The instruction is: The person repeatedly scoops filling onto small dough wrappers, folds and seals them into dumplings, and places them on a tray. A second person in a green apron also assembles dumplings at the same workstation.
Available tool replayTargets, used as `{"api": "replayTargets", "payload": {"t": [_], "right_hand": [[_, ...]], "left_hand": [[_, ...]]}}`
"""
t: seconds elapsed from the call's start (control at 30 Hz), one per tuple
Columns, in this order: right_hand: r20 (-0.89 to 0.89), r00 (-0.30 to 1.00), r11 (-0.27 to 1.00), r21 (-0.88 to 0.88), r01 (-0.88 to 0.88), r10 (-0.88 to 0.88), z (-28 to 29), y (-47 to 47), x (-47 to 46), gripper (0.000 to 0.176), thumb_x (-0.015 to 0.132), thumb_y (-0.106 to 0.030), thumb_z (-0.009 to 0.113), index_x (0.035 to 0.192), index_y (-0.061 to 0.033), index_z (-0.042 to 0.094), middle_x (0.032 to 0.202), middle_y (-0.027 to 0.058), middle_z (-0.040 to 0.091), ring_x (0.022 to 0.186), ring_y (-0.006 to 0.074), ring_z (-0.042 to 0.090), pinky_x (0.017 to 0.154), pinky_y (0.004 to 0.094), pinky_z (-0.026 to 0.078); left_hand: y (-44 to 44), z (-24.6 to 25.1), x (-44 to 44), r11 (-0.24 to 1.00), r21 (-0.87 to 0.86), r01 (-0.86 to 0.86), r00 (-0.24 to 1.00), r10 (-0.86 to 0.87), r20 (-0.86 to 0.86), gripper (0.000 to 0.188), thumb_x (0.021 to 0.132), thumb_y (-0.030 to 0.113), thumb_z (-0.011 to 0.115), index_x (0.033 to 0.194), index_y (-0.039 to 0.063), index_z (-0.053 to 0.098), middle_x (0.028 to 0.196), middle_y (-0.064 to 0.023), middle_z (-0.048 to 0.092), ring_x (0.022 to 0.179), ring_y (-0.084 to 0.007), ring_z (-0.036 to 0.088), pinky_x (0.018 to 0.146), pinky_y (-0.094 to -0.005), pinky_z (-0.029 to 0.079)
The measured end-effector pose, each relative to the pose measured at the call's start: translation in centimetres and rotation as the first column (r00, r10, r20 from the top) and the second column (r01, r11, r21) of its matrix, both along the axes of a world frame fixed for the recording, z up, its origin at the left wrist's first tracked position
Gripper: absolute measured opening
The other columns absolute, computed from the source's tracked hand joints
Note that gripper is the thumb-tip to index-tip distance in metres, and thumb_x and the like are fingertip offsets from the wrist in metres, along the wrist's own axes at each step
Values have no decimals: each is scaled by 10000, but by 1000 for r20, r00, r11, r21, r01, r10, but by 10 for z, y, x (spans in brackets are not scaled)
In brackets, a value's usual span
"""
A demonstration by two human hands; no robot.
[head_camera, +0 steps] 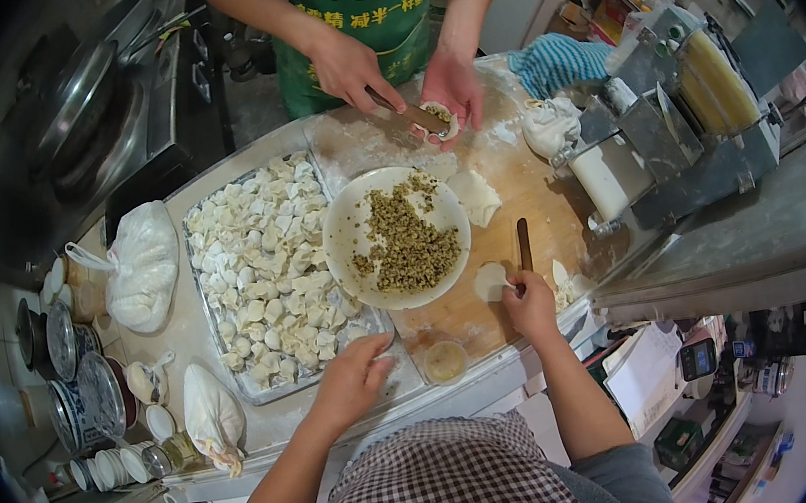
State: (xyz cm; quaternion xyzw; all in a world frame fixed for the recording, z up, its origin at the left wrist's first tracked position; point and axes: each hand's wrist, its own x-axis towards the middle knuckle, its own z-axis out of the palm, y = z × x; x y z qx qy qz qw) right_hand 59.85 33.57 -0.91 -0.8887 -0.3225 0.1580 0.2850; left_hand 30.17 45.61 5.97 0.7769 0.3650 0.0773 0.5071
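My right hand [531, 305] pinches the edge of a round dough wrapper [491, 282] over the wooden board [448, 321]. A narrow dark stick [524, 243] extends beyond its fingers; whether they also grip it I cannot tell. My left hand [355, 378] is at the near right corner of a metal tray [270, 395], fingers apart, with nothing visible in it. Many folded dumplings [267, 267] fill that tray. Between the tray and the wrapper stands a white bowl [344, 239] of chopped greenish-brown filling [413, 239]. A small cup of yellowish liquid [446, 362] sits near the front edge.
Across the table a person in a green apron [356, 33] spreads filling on a wrapper with a spatula [425, 116]. A roller machine [657, 126] stands at right. Tied plastic bags [144, 266], lidded pots [102, 394] and jars line the left. A dough piece [475, 198] lies beside the bowl.
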Motion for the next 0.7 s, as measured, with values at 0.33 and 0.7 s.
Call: {"api": "replayTargets", "payload": {"t": [0.33,0.7], "right_hand": [[-590,736,942,253,-220,330,108,-27,-96,300,946,-182,635,1231,-93,611,943,77,666,871,152,622,819,278,497],[52,796,754,-363,-548,603,93,-73,-98,350,861,-168,644,1205,-232,672,816,97,641,775,308,650,647,429,525]], "left_hand": [[-27,-5,37,303,-953,23,753,622,216,345,961,113,634,1262,-18,527,1167,-121,646,1055,-216,649,943,-357,538],[-17,-19,4,414,-901,-131,804,576,148,344,1024,190,510,1267,-55,502,1121,-176,667,1028,-274,682,804,-353,580]]}}
